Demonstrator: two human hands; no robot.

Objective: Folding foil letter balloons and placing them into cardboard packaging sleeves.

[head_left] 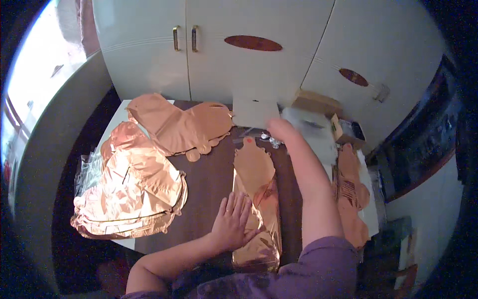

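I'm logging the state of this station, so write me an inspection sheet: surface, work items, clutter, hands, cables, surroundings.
Surface: brown table, pale along its left and right edges.
Work items: long foil at the middle; glossy foil pile at left; rear foil behind that pile; right foil beyond the right forearm.
Clutter: clear plastic by the glossy pile; small pale bits past the long foil; open box at right rear.
Hands: left hand flat on the long foil; right hand at the pale bits, grip unclear.
Cables: nothing seen.
Surroundings: white cabinet behind; bright window at upper left.
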